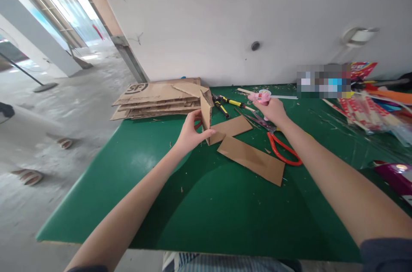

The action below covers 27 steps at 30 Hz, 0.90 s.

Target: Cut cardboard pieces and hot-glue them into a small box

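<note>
My left hand (192, 131) pinches an upright cardboard piece (206, 111) between thumb and fingers. Its lower edge meets a flat cardboard strip (232, 128) on the table. Closer to me lies a second, loose cardboard strip (254, 159). My right hand (273, 111) is closed around a small pink glue gun (260, 97), with a pale glue stick (285, 98) sticking out towards the right. Just below that hand rest scissors with red handles (283, 152), their blades partly hidden behind other tools.
Stacked flattened cardboard (161, 96) sits at the back left of the green table (154, 203). Yellow-black cutters (230, 101) lie mid-table. Plastic-wrapped packs (363, 111) and a purple object (394, 177) are on the right. A white board (206, 27) stands behind. A person's sandalled foot (28, 176) shows at left.
</note>
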Tool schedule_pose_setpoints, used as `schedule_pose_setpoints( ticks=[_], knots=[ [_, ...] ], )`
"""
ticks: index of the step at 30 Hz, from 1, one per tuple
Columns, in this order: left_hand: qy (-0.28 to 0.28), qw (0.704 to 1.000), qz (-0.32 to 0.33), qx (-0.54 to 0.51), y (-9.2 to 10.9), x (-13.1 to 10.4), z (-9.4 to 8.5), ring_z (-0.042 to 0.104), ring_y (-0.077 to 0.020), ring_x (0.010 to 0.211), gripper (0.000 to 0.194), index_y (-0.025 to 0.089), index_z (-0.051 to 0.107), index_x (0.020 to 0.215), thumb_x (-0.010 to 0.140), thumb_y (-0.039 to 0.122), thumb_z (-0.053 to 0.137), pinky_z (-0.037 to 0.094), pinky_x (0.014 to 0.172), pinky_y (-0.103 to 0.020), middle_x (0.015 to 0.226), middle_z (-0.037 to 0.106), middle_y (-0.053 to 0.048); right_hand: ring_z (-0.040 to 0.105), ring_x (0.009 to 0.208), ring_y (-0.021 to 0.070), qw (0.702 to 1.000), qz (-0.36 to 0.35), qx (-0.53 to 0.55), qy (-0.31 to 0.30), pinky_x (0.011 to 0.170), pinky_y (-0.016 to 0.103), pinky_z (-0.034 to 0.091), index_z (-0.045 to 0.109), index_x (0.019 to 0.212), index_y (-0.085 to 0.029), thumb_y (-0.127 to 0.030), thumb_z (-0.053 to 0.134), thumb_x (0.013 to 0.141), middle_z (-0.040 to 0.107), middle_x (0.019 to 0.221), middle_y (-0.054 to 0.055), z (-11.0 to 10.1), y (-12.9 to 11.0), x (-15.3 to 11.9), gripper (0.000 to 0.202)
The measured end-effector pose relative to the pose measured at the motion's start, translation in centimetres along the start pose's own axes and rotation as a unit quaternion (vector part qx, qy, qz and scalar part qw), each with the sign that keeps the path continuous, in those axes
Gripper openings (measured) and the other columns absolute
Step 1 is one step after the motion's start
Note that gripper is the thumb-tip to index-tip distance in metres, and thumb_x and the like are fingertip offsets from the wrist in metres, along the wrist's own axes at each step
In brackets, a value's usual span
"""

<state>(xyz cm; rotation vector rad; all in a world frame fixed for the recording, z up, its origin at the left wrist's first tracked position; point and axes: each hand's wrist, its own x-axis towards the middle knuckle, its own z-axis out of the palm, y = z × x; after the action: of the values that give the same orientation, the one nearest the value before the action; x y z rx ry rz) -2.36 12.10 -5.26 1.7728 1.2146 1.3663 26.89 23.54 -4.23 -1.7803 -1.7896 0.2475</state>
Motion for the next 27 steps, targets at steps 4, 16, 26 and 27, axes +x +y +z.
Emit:
schedule_pose_setpoints(
  ticks=[4,16,26,27],
  knots=[
    [0.003,1.000,-0.003,0.006,0.0,0.0,0.0,0.053,-0.0253,0.114,0.066,0.023,0.048,0.118,0.065,0.045,0.079,0.049,0.096,-0.044,0.123,0.050,-0.011,0.066,0.081,0.0286,1.000,0.007,-0.005,-0.016,0.073,0.033,0.047,0.061,0.073,-0.017,-0.052,0.061,0.077,0.069,0.076,0.014,0.4,0.6,0.2,0.035],
    [-0.002,1.000,0.004,0.009,0.0,0.0,0.0,0.054,-0.0249,0.113,0.067,0.022,0.048,0.120,0.066,0.047,0.078,0.050,0.095,-0.043,0.122,0.051,-0.011,0.067,0.081,0.0323,0.979,0.021,-0.144,-0.143,0.069,0.038,0.049,0.068,0.078,-0.016,-0.060,0.056,0.077,0.070,0.078,0.017,-1.7,0.0,-1.6,0.046],
    [0.001,1.000,0.000,0.012,0.1,0.0,0.0,0.054,-0.0248,0.113,0.064,0.022,0.047,0.119,0.067,0.043,0.078,0.049,0.096,-0.045,0.123,0.051,-0.012,0.066,0.078,0.0366,0.946,-0.043,-0.246,-0.205,0.064,0.045,0.047,0.069,0.078,-0.018,-0.052,0.064,0.075,0.069,0.083,0.019,-5.9,-5.0,-7.0,0.034],
    [0.000,1.000,-0.001,0.011,0.1,0.0,0.0,0.054,-0.0251,0.114,0.064,0.022,0.048,0.119,0.066,0.043,0.078,0.049,0.096,-0.045,0.124,0.051,-0.012,0.066,0.077,0.0355,0.935,-0.085,-0.250,-0.236,0.061,0.043,0.047,0.069,0.080,-0.018,-0.050,0.061,0.078,0.069,0.085,0.018,-5.8,-5.8,-7.6,0.032]
  ],
)
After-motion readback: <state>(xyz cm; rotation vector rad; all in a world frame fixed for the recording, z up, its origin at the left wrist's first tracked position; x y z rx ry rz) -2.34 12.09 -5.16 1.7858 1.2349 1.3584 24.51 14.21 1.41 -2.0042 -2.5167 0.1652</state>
